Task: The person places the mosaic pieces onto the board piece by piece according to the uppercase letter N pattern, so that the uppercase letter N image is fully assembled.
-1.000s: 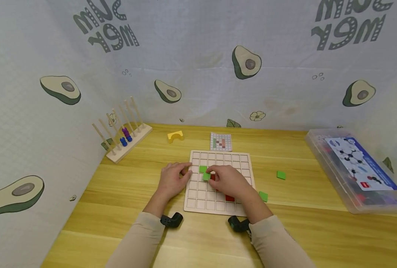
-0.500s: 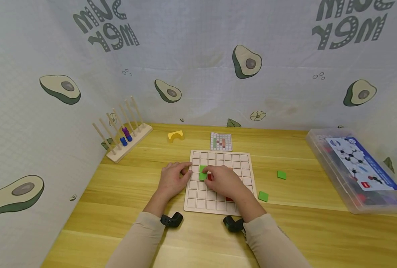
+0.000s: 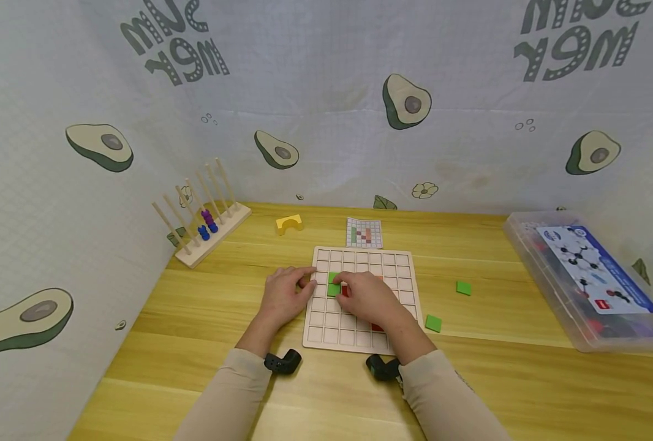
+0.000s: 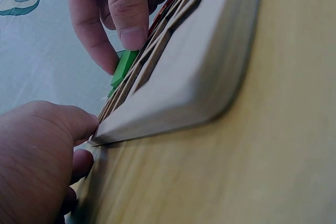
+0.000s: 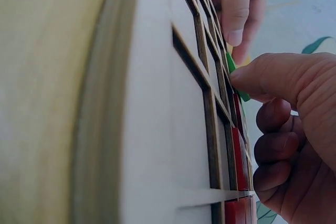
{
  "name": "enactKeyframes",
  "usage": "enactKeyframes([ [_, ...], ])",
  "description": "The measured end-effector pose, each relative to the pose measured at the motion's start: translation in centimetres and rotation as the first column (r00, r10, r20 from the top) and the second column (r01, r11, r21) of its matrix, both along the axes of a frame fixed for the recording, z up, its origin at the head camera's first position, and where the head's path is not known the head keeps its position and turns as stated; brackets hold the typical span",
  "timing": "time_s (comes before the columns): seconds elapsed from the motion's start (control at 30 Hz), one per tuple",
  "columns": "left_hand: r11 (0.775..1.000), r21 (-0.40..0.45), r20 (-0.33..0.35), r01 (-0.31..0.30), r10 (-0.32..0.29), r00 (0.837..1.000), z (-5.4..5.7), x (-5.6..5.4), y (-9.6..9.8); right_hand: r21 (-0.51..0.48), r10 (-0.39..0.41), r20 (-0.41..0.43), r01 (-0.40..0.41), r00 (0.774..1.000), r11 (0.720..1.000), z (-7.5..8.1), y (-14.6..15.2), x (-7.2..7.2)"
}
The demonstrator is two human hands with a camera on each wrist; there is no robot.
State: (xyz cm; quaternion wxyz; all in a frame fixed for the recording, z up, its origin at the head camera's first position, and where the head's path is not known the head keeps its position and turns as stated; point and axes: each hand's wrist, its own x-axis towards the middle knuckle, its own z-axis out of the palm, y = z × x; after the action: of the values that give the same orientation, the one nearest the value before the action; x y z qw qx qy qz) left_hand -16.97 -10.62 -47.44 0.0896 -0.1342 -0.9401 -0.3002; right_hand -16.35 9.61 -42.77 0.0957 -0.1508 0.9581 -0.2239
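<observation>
A pale wooden grid board (image 3: 331, 335) lies in front of me, with green and dark red square tiles in its cells. My right hand (image 3: 367, 297) is over it, pinching a green tile (image 3: 333, 290) between thumb and forefinger. In the left wrist view that green tile (image 4: 123, 68) sits at the grid, tilted by the camera angle. Just beyond it in the head view is another green tile (image 3: 332, 277), partly covered by the fingers. Red tiles (image 5: 239, 163) show beside the right hand. My left hand (image 3: 285, 297) rests at the board's left edge, thumb and forefinger touching it.
Two loose green tiles (image 3: 434, 323) lie right of the board. A printed pattern card (image 3: 364, 233) lies behind it, near a yellow arch block (image 3: 288, 224). A peg stand with beads (image 3: 213, 240) is at left, a clear plastic case (image 3: 585, 282) at right.
My right hand has moved slightly left, bringing the green tile down into line under the other green one. During the last half second little has moved. My left hand stays put.
</observation>
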Motion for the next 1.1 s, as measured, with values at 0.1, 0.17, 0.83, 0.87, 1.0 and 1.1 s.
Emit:
enactKeyframes([
  [0.1,1.000,-0.003,0.000,-0.001,0.001,1.000,0.0,0.0,0.0,0.009,0.004,-0.004,-0.004,1.000,1.000,0.0,-0.1,0.0],
  [0.17,1.000,-0.005,0.000,-0.001,0.001,1.000,0.0,0.0,0.0,0.010,0.007,-0.007,-0.007,1.000,1.000,0.1,-0.2,0.0],
  [0.83,1.000,-0.004,0.015,-0.009,0.009,1.000,-0.1,-0.1,0.1,-0.085,-0.048,0.019,0.049,0.999,0.995,1.8,3.0,1.7],
  [0.87,1.000,-0.005,0.019,-0.011,0.011,1.000,-0.1,-0.1,0.1,-0.085,-0.051,0.018,0.052,0.999,0.995,1.8,3.3,1.8],
  [1.0,1.000,-0.009,0.027,-0.012,0.012,1.000,0.0,-0.1,0.1,-0.063,-0.056,0.011,0.056,0.998,0.996,1.9,4.5,2.2],
  [1.1,1.000,-0.006,0.021,-0.009,0.010,1.000,0.0,0.0,0.0,-0.056,-0.082,0.024,0.083,0.996,0.995,1.9,5.5,2.4],
])
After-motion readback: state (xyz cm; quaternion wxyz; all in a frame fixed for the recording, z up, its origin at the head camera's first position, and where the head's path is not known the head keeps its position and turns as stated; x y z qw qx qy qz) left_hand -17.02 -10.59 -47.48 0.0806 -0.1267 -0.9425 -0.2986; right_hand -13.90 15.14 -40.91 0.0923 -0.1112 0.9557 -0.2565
